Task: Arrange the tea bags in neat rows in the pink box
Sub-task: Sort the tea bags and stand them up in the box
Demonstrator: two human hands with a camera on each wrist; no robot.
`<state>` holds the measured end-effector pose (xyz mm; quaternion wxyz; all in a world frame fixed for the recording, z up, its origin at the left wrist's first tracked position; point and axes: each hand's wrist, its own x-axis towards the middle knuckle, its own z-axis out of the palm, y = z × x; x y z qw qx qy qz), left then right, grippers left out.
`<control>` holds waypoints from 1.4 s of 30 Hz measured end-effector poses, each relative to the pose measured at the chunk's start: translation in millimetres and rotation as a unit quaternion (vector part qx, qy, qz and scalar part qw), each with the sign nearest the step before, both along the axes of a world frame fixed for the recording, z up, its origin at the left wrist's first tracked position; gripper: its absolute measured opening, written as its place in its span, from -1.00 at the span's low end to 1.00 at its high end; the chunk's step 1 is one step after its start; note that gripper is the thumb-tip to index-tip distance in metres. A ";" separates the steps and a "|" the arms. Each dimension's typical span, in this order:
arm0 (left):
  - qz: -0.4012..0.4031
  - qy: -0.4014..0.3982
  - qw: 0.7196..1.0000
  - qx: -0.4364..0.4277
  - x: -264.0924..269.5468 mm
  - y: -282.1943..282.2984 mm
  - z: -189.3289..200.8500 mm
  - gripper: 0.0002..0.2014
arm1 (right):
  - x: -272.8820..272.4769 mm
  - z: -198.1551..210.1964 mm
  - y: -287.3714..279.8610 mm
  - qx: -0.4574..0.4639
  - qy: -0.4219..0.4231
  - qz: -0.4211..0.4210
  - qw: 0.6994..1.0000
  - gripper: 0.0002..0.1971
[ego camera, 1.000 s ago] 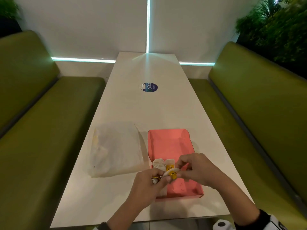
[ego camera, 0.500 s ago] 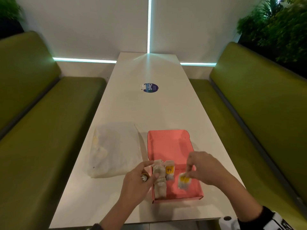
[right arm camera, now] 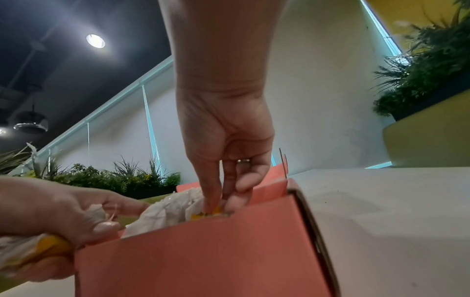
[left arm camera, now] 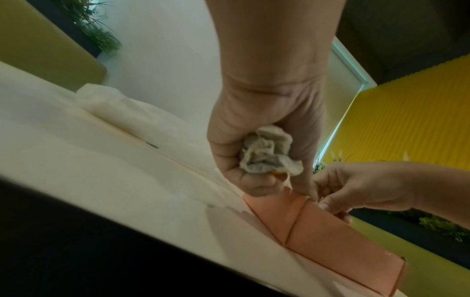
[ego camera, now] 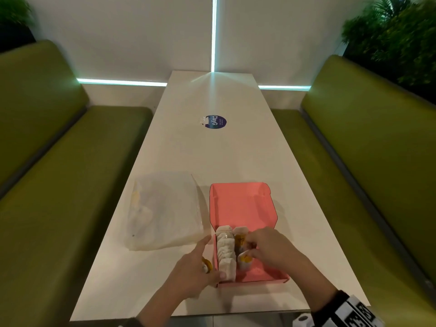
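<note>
White table [ego camera: 179, 147] between green benches carries the pink box [ego camera: 243, 204], its long axis running away from the person; one row of tea bags [ego camera: 226, 252] follows the box's left wall; right hand [ego camera: 271, 246] pinches a yellow-tagged tea bag [ego camera: 245, 258] inside; left hand [ego camera: 188, 271] clutches a bunch of bags [left arm camera: 267, 152], its thumb touching the row.

Head view high, facing down the table [ego camera: 212, 156]; both wrist views low, upward-tilted (close in), sharing the pink box [ego camera: 243, 208].

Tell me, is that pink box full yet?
No. The pink box holds one full row of tea bags and a second just begun; its far half shows bare floor.
</note>
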<state>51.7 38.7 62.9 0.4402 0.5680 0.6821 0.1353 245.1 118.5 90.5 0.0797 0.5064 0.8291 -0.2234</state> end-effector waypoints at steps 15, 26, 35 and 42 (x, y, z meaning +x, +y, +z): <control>-0.007 0.003 1.000 0.000 0.1 0.8 -6.1 -0.21 | -1.0 -22.2 -12.9 0.049 0.149 -0.176 0.972 -0.65; -0.003 0.019 1.000 0.000 0.8 2.8 -8.5 -0.19 | -19.7 -41.1 -22.4 0.044 0.099 -0.169 0.980 -0.85; 0.012 0.032 0.998 0.045 1.7 -9.5 0.8 -0.31 | 26.9 10.6 -44.0 0.031 0.053 -0.051 0.997 -0.92; 0.044 0.053 0.996 0.054 -2.6 -9.5 -0.6 -0.46 | 44.4 -20.6 -52.0 0.009 0.067 0.029 0.997 -0.78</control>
